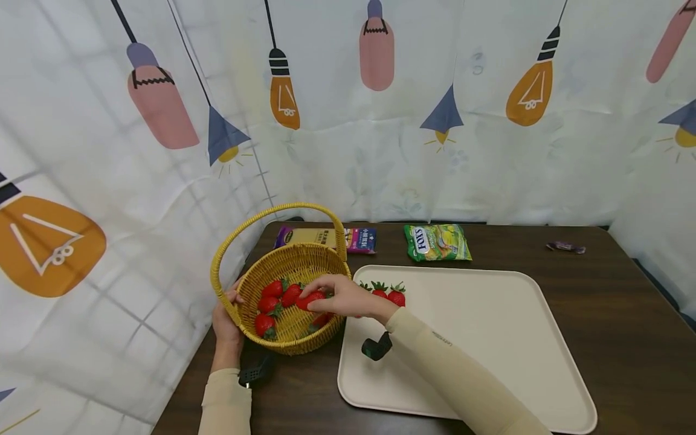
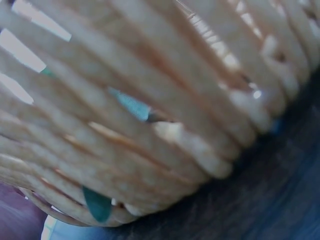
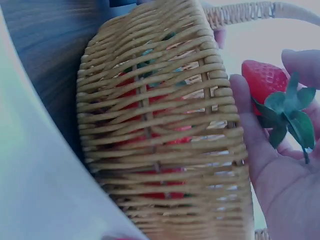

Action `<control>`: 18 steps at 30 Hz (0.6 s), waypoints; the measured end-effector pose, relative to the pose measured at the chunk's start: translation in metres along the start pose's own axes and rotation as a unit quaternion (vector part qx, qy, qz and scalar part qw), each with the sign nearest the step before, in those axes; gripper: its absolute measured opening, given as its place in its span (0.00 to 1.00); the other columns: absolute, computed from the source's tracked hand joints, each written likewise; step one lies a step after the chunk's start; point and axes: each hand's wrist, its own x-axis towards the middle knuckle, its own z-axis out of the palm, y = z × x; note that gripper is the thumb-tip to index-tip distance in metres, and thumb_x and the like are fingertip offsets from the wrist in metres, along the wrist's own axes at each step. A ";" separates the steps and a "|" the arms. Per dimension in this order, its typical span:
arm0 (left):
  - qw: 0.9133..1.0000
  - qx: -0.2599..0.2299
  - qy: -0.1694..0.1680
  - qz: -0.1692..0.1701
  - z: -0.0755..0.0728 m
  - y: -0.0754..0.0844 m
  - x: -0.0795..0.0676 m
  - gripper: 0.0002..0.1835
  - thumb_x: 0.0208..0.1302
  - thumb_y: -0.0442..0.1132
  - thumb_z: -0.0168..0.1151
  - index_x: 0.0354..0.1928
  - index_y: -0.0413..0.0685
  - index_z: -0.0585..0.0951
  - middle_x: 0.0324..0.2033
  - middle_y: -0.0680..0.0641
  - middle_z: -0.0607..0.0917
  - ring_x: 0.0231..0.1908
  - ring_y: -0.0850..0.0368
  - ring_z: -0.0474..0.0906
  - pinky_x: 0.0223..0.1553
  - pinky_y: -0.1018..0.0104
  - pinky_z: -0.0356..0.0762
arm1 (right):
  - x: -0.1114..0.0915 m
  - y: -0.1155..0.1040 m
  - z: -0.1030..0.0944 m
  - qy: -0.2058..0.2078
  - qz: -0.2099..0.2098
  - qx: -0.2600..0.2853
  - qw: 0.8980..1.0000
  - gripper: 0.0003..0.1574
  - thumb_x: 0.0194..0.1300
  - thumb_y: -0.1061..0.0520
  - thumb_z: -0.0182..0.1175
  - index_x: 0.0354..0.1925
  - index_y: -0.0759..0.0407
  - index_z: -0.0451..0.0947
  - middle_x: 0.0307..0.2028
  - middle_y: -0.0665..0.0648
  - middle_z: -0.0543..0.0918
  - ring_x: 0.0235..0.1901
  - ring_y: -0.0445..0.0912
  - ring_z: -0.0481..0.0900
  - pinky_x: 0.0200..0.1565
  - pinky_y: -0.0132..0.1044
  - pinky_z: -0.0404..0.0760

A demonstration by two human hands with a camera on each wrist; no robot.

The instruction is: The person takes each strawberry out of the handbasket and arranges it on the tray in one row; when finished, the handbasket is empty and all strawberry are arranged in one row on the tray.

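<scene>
A yellow woven basket [image 1: 301,260] with a tall arched handle stands at the table's left, holding several red strawberries [image 1: 264,325]. My left hand [image 1: 225,326] grips its left rim. Over the basket's right side, my right hand [image 1: 350,297] pinches one strawberry [image 3: 262,82] between thumb and fingers; the right wrist view shows its green leaves beside the palm. Basket weave [image 2: 130,75] fills the left wrist view, where the left hand cannot be made out. More strawberries [image 1: 397,296] lie at the tray's upper left, partly hidden by my right wrist.
A cream tray [image 1: 489,338] lies right of the basket, under my right forearm. Behind stand a green candy bag [image 1: 437,242] and purple-and-gold snack packs [image 1: 359,240]. A small dark wrapper [image 1: 565,247] lies at the back right. A patterned curtain [image 1: 370,157] borders the table.
</scene>
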 end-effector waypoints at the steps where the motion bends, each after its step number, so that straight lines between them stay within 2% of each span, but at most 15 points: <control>1: 1.000 -0.003 0.000 0.001 0.000 0.000 0.000 0.20 0.73 0.35 0.43 0.21 0.33 0.72 0.59 0.41 0.79 0.61 0.47 0.71 0.58 0.65 0.71 | -0.003 0.000 -0.001 0.003 0.002 0.008 1.000 0.14 0.67 0.53 0.63 0.51 0.46 0.83 0.49 0.44 0.81 0.45 0.41 0.76 0.44 0.34 0.79; 6: 1.000 -0.010 -0.003 -0.003 -0.001 -0.002 0.000 0.20 0.73 0.37 0.45 0.22 0.32 0.72 0.60 0.39 0.77 0.62 0.46 0.70 0.59 0.63 0.71 | -0.022 -0.001 -0.006 0.005 0.007 0.057 0.998 0.18 0.65 0.54 0.65 0.53 0.50 0.81 0.50 0.48 0.82 0.41 0.48 0.81 0.42 0.38 0.81; 12: 1.000 -0.015 -0.006 -0.008 0.000 -0.002 0.001 0.20 0.72 0.38 0.45 0.22 0.35 0.72 0.64 0.36 0.73 0.64 0.44 0.67 0.60 0.62 0.69 | -0.043 0.000 -0.012 0.031 0.012 0.043 0.999 0.22 0.62 0.54 0.67 0.53 0.55 0.77 0.49 0.51 0.80 0.41 0.46 0.80 0.42 0.38 0.82; 18: 1.000 -0.029 -0.008 -0.008 0.000 -0.001 -0.001 0.19 0.72 0.36 0.45 0.21 0.35 0.73 0.61 0.39 0.77 0.62 0.45 0.69 0.58 0.63 0.72 | -0.063 0.009 -0.018 0.074 0.038 0.049 0.995 0.18 0.61 0.56 0.68 0.49 0.54 0.75 0.45 0.55 0.79 0.38 0.49 0.80 0.40 0.40 0.81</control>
